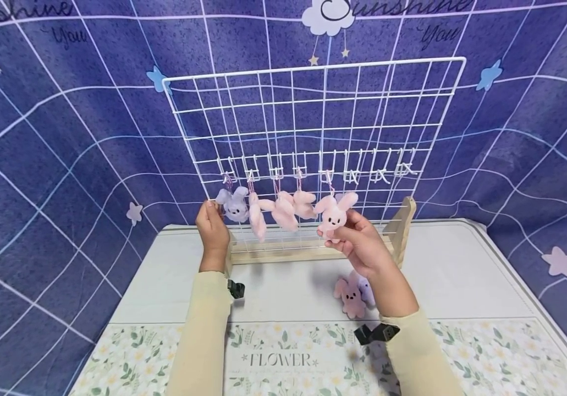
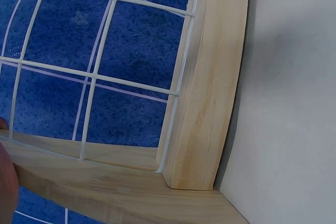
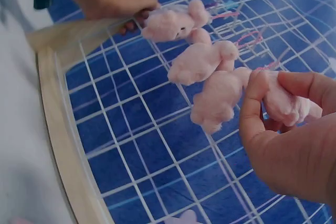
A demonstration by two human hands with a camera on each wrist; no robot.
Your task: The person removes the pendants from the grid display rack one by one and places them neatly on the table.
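A white wire grid rack (image 1: pixel 313 132) stands in a wooden base (image 1: pixel 283 255). My left hand (image 1: pixel 212 231) grips the wooden post at the rack's left side; that hand also shows in the right wrist view (image 3: pixel 118 3). With my right hand (image 1: pixel 364 245) I pinch a light pink bunny plush keychain (image 1: pixel 334 217) by its body, thumb in front. Its cord runs up to a white hook (image 1: pixel 328 176). Left of it hang a lavender bunny plush (image 1: pixel 235 204) and several pink plushes (image 1: pixel 284 211), some turned sideways. In the right wrist view my fingers cover part of the held plush (image 3: pixel 286 100).
White hooks (image 1: pixel 379 175) without plushes line the right part of the rack. A pink bunny plush (image 1: pixel 351 297) and a purple one (image 1: pixel 366 289) lie on the table by my right forearm. A flower-patterned mat (image 1: pixel 283 341) covers the front; a blue patterned cloth (image 1: pixel 65 165) hangs behind.
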